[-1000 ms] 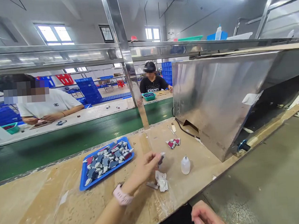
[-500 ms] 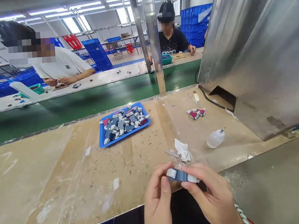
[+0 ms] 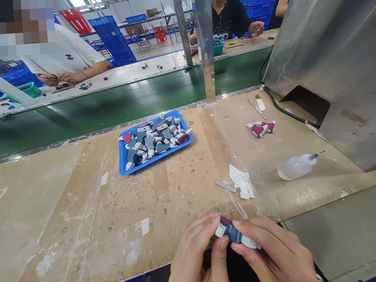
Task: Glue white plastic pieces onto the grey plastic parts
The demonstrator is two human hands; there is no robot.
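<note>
Past the left hand [image 3: 196,254], off to its left, sits a blue tray [image 3: 122,156] of similar parts, while that hand's thumb and fingers close on the blocky white end of a blue-grey, maroon and white part [image 3: 233,235]. Held between both hands, the part slants along its long axis, blocky end left and farther off, other white end right and nearer, pinched by the right hand [image 3: 277,250].

I'm in a factory workshop: a long green belt [image 3: 124,103] runs past my taped desk [image 3: 94,237], people sit working opposite, blue crates [image 3: 112,39] stand stacked behind, and small coloured parts [image 3: 150,143] fill a tray [image 3: 159,160].
</note>
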